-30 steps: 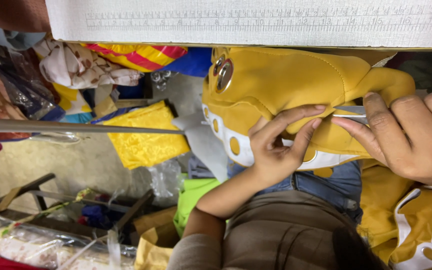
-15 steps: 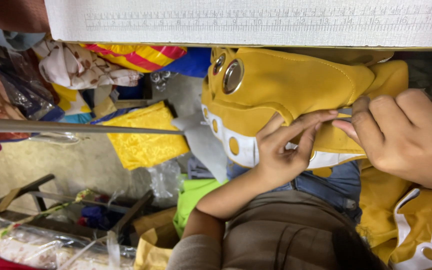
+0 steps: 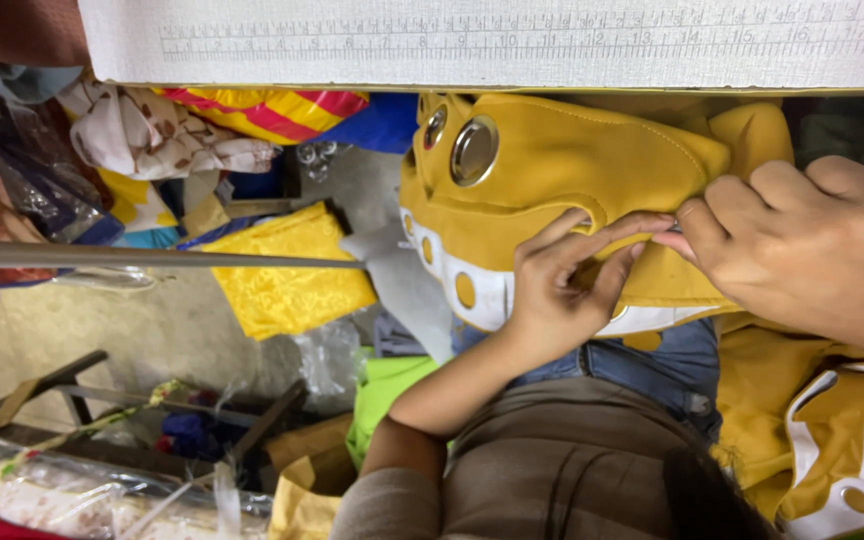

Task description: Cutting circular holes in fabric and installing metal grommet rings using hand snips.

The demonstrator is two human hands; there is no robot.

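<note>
I am pinching a curved seam fold of the yellow garment (image 3: 552,160) between both hands, working over my lap with my jeans (image 3: 652,365) showing just below it. My left hand (image 3: 562,290) is closing thumb and forefinger on the fold, with the other fingers curled under the cloth beside the white band (image 3: 482,295) with its yellow dots. My right hand (image 3: 802,260) is nearly closed, its thumb and forefinger nipping the same fold, fingertips almost touching those of the left; whether it is also holding some small tool I cannot tell. To do this well, I judge I should be keeping the fold taut between the two pinches, gripping close to the stitching and not bunching the layers underneath. The garment is lying directly under and between my hands, its large metal eyelet (image 3: 474,150) sitting just above my left fingers, and its top edge is running under the white ruled board (image 3: 452,45). Further left, well apart from my hands, a yellow patterned cloth (image 3: 282,270) is lying below a grey metal rod (image 3: 152,257).
</note>
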